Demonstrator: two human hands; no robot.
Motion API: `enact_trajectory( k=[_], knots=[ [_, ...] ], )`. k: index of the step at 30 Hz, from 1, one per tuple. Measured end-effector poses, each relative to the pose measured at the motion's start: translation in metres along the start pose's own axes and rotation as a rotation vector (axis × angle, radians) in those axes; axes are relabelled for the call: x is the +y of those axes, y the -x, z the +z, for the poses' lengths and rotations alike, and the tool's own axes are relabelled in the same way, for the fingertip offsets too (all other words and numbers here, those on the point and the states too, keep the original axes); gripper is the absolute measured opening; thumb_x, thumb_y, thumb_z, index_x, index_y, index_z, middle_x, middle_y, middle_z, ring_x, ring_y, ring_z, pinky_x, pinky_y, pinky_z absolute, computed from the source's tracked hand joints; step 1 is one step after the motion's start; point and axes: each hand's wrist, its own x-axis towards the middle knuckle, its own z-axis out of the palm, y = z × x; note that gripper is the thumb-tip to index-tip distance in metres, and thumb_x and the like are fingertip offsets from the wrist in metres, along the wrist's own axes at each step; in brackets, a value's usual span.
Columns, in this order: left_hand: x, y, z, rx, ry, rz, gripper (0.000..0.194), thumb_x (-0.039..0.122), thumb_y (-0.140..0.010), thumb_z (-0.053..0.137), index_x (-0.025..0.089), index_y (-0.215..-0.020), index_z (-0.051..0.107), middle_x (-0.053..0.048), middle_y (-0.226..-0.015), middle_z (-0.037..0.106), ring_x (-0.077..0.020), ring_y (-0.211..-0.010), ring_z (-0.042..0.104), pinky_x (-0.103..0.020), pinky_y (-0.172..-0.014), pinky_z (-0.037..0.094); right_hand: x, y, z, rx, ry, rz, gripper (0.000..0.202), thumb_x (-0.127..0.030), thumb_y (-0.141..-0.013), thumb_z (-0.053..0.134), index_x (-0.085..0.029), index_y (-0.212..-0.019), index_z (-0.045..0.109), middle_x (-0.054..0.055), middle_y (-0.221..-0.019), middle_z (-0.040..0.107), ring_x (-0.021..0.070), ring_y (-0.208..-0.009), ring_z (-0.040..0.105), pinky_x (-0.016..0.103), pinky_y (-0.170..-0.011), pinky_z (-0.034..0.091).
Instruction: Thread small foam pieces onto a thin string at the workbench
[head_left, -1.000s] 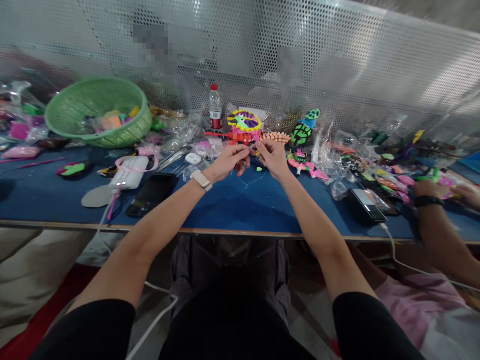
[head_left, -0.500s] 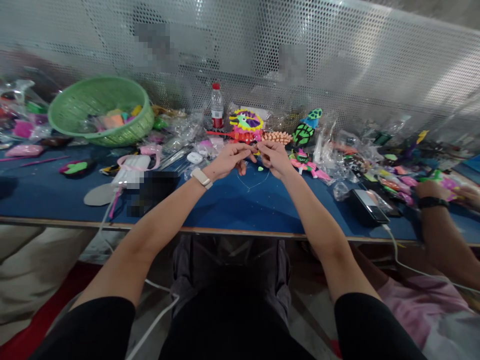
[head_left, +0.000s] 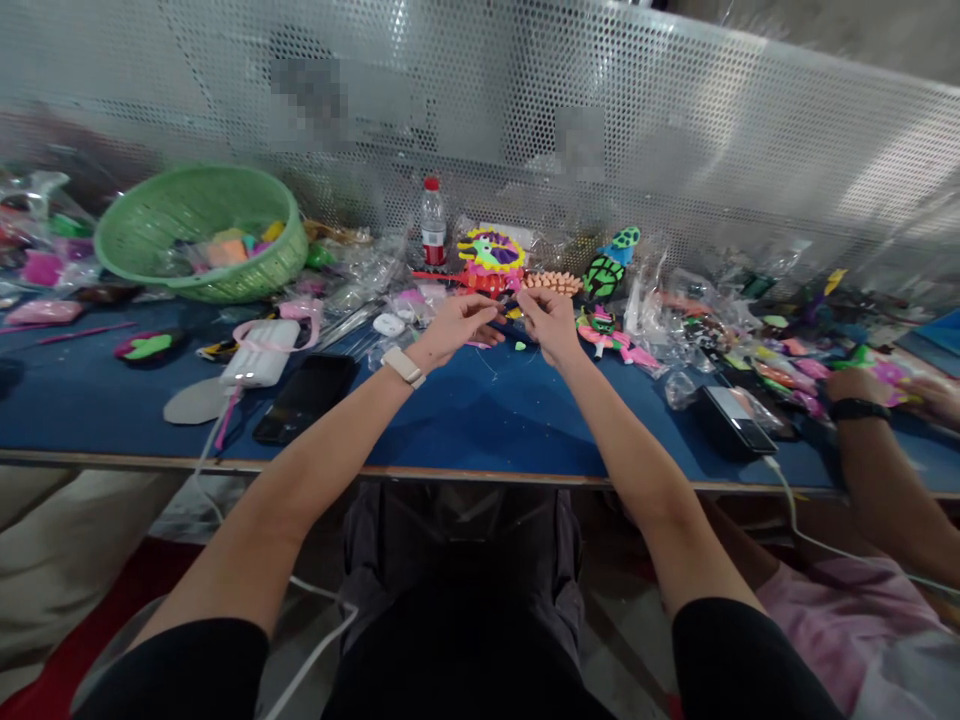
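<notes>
"Where are the hands held?"

"Both are held over the blue table point(head_left: 480, 430), with the fingertips brought near one another. On the left hand point(head_left: 457, 332), the thumb and forefinger are drawn together, and a pale band point(head_left: 403, 368) is worn at the wrist. The right hand point(head_left: 551, 325) is bent in a similar pinch, turned towards it."

"Is anything gripped?"

"That cannot be told; the space between the fingertips is dark, and the detail is too small to be read."

"What is seen nearest to them?"

"A small green piece point(head_left: 520, 346) is seen on the table, just below the gap between the hands and nearer to the right one. Behind them, a figure with a yellow frill point(head_left: 491, 250) is placed, and a red-capped bottle point(head_left: 433, 225) is stood just left of it. To the right, a pink and green figure point(head_left: 604, 325) is laid down."

"And farther out?"

"On the left, coloured pieces are held in a green basket point(head_left: 255, 278); nearer the table edge, a dark phone point(head_left: 306, 398) is laid beside a white power bank point(head_left: 262, 352). At the far right, colourful pieces are being handled by another person, by whom a dark wristband point(head_left: 859, 408) is worn."
</notes>
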Motion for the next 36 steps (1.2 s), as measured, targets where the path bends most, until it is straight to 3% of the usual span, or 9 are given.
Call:
enact_trajectory(
  k=[3, 5, 11, 15, 18, 23, 28, 36],
  knots=[
    [-0.002, -0.001, -0.001, 0.118, -0.13, 0.142, 0.014, 0.029, -0.103, 0.074, 0.016, -0.108, 0.077, -0.011, -0.104, 0.083, -0.0163, -0.079, 0.081, -0.028, -0.072, 0.067, 0.001, -0.005, -0.006, 0.063, -0.078, 0.068, 0.04, -0.061, -0.092, 0.081, -0.026, -0.083, 0.065, -0.007, -0.061, 0.048, 0.007, -0.043, 0.037, 0.026, -0.041, 0.028],
    [-0.002, 0.0, -0.002, 0.136, -0.202, 0.19, 0.016, 0.032, -0.104, 0.073, 0.017, -0.103, 0.077, -0.01, -0.097, 0.082, -0.0156, -0.071, 0.078, -0.028, -0.067, 0.066, 0.0, -0.005, -0.009, 0.042, -0.118, 0.11, 0.042, -0.062, -0.088, 0.084, -0.026, -0.082, 0.063, -0.007, -0.063, 0.05, 0.006, -0.043, 0.037, 0.026, -0.039, 0.024],
    [0.007, 0.007, -0.005, 0.175, -0.314, 0.27, 0.028, 0.043, -0.107, 0.07, 0.02, -0.093, 0.079, -0.007, -0.082, 0.08, -0.0146, -0.061, 0.072, -0.029, -0.06, 0.06, -0.007, 0.003, -0.005, -0.046, -0.155, 0.085, 0.047, -0.07, -0.083, 0.087, -0.026, -0.089, 0.073, -0.006, -0.067, 0.059, 0.0041, -0.041, 0.035, 0.025, -0.037, 0.026],
    [0.01, 0.008, -0.005, 0.101, -0.33, 0.311, 0.029, 0.044, -0.104, 0.072, 0.02, -0.088, 0.079, -0.005, -0.072, 0.077, -0.0135, -0.059, 0.07, -0.026, -0.058, 0.056, -0.012, 0.009, 0.0, -0.184, -0.08, 0.071, 0.054, -0.074, -0.077, 0.089, -0.024, -0.095, 0.081, 0.0, -0.077, 0.074, 0.0064, -0.045, 0.05, 0.025, -0.038, 0.033],
    [0.01, 0.006, -0.006, 0.085, -0.293, 0.327, 0.031, 0.048, -0.101, 0.075, 0.019, -0.091, 0.08, -0.005, -0.072, 0.076, -0.0135, -0.059, 0.069, -0.025, -0.057, 0.054, -0.015, 0.01, 0.001, -0.2, -0.045, 0.056, 0.055, -0.075, -0.075, 0.089, -0.024, -0.095, 0.084, 0.005, -0.086, 0.08, 0.0094, -0.052, 0.061, 0.024, -0.04, 0.039],
    [0.012, 0.003, -0.01, 0.082, -0.282, 0.289, 0.035, 0.055, -0.098, 0.078, 0.02, -0.093, 0.08, -0.006, -0.078, 0.078, -0.0143, -0.062, 0.07, -0.027, -0.059, 0.055, -0.017, 0.008, 0.0, -0.207, -0.055, 0.078, 0.049, -0.067, -0.077, 0.091, -0.023, -0.097, 0.083, 0.009, -0.098, 0.084, 0.0157, -0.067, 0.075, 0.023, -0.042, 0.044],
    [0.013, 0.001, -0.019, 0.016, -0.266, 0.213, 0.034, 0.056, -0.099, 0.078, 0.022, -0.093, 0.08, -0.006, -0.076, 0.076, -0.0145, -0.064, 0.068, -0.028, -0.062, 0.056, -0.021, 0.008, 0.001, -0.225, -0.059, 0.104, 0.044, -0.065, -0.079, 0.091, -0.023, -0.093, 0.082, 0.009, -0.091, 0.084, 0.0236, -0.087, 0.081, 0.026, -0.052, 0.054],
    [0.003, 0.0, -0.022, -0.144, -0.029, 0.044, 0.04, 0.058, -0.099, 0.077, 0.021, -0.086, 0.073, -0.005, -0.078, 0.075, -0.0143, -0.066, 0.068, -0.028, -0.063, 0.057, -0.02, 0.009, -0.002, -0.339, -0.106, 0.079, 0.042, -0.064, -0.08, 0.092, -0.024, -0.09, 0.084, 0.007, -0.092, 0.083, 0.0173, -0.073, 0.075, 0.026, -0.052, 0.051]
  ],
)
